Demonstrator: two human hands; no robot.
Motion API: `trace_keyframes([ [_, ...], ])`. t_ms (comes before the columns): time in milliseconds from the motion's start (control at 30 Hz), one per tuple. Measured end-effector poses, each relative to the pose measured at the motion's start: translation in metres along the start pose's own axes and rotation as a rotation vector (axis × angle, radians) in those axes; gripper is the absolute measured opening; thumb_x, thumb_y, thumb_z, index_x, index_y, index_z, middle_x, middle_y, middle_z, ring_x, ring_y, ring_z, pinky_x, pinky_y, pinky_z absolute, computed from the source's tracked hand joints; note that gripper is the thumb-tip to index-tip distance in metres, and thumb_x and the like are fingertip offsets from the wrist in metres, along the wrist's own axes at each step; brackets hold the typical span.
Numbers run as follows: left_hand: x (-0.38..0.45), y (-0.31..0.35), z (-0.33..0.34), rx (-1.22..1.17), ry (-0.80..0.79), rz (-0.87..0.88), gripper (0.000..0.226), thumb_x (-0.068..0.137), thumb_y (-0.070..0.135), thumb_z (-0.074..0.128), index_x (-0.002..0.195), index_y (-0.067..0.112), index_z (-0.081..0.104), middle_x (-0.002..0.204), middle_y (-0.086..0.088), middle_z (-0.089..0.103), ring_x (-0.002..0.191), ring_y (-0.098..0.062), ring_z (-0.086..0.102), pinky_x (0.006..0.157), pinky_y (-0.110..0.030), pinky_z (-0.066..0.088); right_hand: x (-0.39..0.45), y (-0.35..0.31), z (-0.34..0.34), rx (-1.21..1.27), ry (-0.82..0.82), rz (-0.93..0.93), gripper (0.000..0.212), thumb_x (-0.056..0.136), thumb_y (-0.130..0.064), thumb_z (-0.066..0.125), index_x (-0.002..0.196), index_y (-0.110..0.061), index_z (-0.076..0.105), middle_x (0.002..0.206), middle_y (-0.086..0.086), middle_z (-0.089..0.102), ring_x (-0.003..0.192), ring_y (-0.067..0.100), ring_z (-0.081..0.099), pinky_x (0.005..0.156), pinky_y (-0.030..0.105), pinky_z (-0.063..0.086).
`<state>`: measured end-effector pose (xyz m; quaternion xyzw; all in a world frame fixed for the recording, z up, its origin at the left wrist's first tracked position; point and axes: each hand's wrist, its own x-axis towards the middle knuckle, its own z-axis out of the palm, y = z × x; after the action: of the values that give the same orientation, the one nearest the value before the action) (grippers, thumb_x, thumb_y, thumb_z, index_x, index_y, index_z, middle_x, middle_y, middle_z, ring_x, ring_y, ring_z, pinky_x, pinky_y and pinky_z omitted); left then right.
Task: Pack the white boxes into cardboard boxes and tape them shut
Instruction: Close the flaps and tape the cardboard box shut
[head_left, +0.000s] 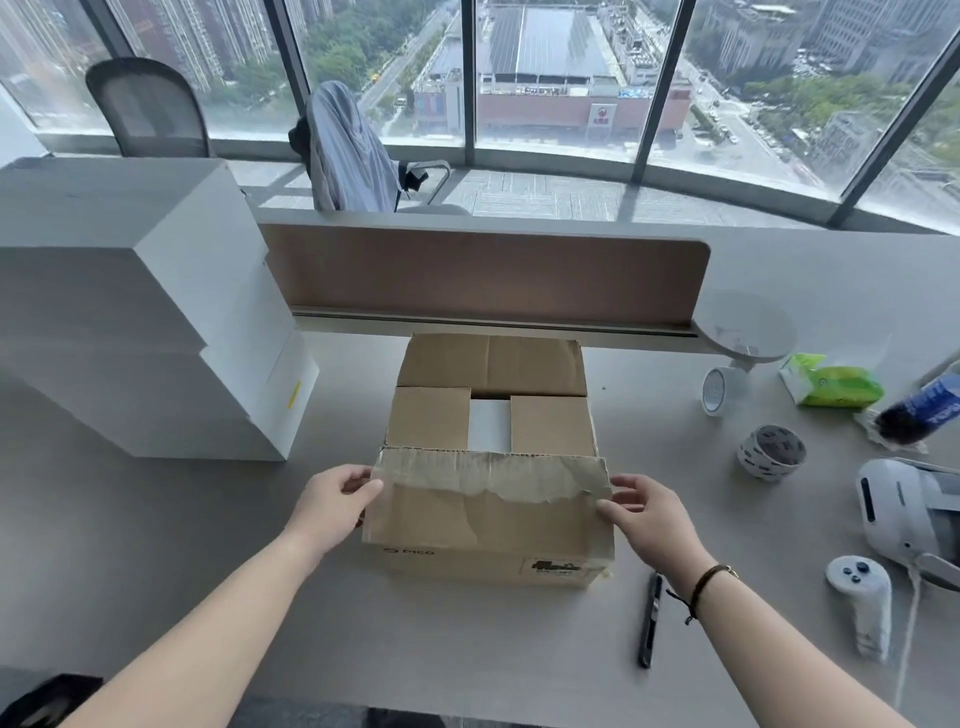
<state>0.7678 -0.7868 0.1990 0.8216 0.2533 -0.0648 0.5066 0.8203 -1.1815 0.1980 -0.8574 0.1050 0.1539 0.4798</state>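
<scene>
Both forearms are reaching forward from the bottom edge, converging on the carton (488, 467) sitting mid-bench. The left hand (335, 501) is pinching the left end of the near flap (493, 499), thumb on top, fingers curled behind the edge. The right hand (647, 514) is gripping the flap's right end the same way, a dark bracelet (709, 577) circling its wrist. The flap is standing tilted up, torn tape clinging to its rim. The two side flaps are lying folded in, the far flap is lying back, and a white box (489, 425) is showing in the gap between the side flaps, inside the carton.

More white boxes (140, 322) are standing stacked on the bench (156, 545) to the left. On the right are lying two tape rolls (771, 451), a green wipes pack (831, 385), a headset (904, 514), a controller (862, 603) and a black pen (649, 618). A brown divider (488, 270) is running behind the carton; beyond it two chairs are facing tall windows over a city
</scene>
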Motion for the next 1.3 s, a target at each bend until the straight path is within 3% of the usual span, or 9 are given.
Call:
trace_keyframes([
  [167,0.008,0.002,0.019,-0.008,0.125,-0.045,0.025,0.089,0.017,0.075,0.113,0.014,0.071,0.103,0.002,0.074,0.099,-0.016,0.068,0.091,-0.032,0.052,0.005,-0.004,0.016,-0.007,0.003,0.032,0.041,0.086,-0.026,0.077,0.122,-0.031,0.058,0.109,-0.007,0.064,0.092,0.009,0.065,0.076,0.025,0.049],
  [500,0.003,0.002,0.027,-0.096,0.177,-0.113,0.012,0.085,0.008,0.078,0.096,0.012,0.079,0.092,-0.003,0.077,0.085,-0.018,0.070,0.085,-0.033,0.055,0.016,0.004,0.015,0.029,0.002,0.103,0.039,0.081,-0.025,0.082,0.115,-0.025,0.064,0.105,-0.004,0.068,0.097,0.016,0.067,0.086,0.032,0.053],
  [700,0.012,0.006,0.019,-0.066,0.175,-0.156,0.009,0.083,0.023,0.082,0.086,0.016,0.079,0.084,0.003,0.077,0.079,-0.019,0.070,0.083,-0.041,0.059,0.040,-0.011,0.010,-0.007,-0.011,0.115,0.049,0.082,-0.036,0.082,0.122,-0.022,0.059,0.101,-0.004,0.067,0.094,0.015,0.066,0.083,0.034,0.050],
  [767,0.026,0.010,0.016,-0.034,0.140,-0.150,0.020,0.084,0.028,0.082,0.095,0.013,0.077,0.089,0.001,0.076,0.080,-0.019,0.068,0.084,-0.042,0.058,0.054,-0.023,0.011,-0.004,0.015,0.117,0.053,0.086,-0.039,0.077,0.130,-0.017,0.057,0.108,0.000,0.068,0.097,0.018,0.066,0.085,0.036,0.052],
  [967,0.080,0.043,0.017,-0.038,0.028,-0.103,0.053,0.096,0.030,0.069,0.142,0.009,0.054,0.135,-0.003,0.060,0.127,-0.021,0.056,0.107,-0.030,0.040,0.100,-0.072,0.017,0.097,0.019,0.198,0.064,0.094,-0.043,0.067,0.145,-0.009,0.049,0.137,0.006,0.059,0.113,0.021,0.058,0.091,0.033,0.046],
  [1100,0.131,0.063,0.013,-0.179,-0.158,-0.188,0.073,0.086,0.069,0.061,0.141,0.022,0.057,0.141,0.009,0.060,0.131,-0.016,0.054,0.116,-0.040,0.037,0.140,-0.094,0.015,0.173,-0.022,0.331,0.068,0.093,-0.063,0.055,0.142,-0.017,0.051,0.136,0.001,0.057,0.121,0.023,0.055,0.106,0.043,0.046],
  [1133,0.142,0.066,0.014,-0.223,-0.224,-0.198,0.071,0.085,0.075,0.055,0.135,0.026,0.061,0.135,0.010,0.064,0.126,-0.015,0.057,0.113,-0.040,0.039,0.148,-0.100,0.015,0.214,-0.036,0.364,0.063,0.095,-0.064,0.051,0.138,-0.018,0.054,0.132,-0.001,0.058,0.118,0.021,0.055,0.103,0.041,0.046],
  [1200,0.154,0.080,0.016,-0.360,-0.283,-0.163,0.048,0.102,0.060,0.039,0.118,0.027,0.070,0.115,0.010,0.074,0.109,-0.013,0.063,0.096,-0.035,0.044,0.158,-0.111,0.015,0.342,-0.064,0.407,0.058,0.098,-0.065,0.045,0.130,-0.019,0.059,0.125,-0.006,0.064,0.109,0.015,0.059,0.096,0.038,0.045],
  [1300,0.167,0.092,0.017,-0.570,-0.162,-0.179,0.035,0.109,0.039,0.032,0.116,0.024,0.064,0.102,0.000,0.073,0.101,-0.020,0.062,0.083,-0.038,0.041,0.162,-0.117,0.014,0.485,0.004,0.406,0.057,0.101,-0.063,0.036,0.117,-0.017,0.066,0.109,-0.005,0.070,0.097,0.013,0.063,0.091,0.039,0.043],
])
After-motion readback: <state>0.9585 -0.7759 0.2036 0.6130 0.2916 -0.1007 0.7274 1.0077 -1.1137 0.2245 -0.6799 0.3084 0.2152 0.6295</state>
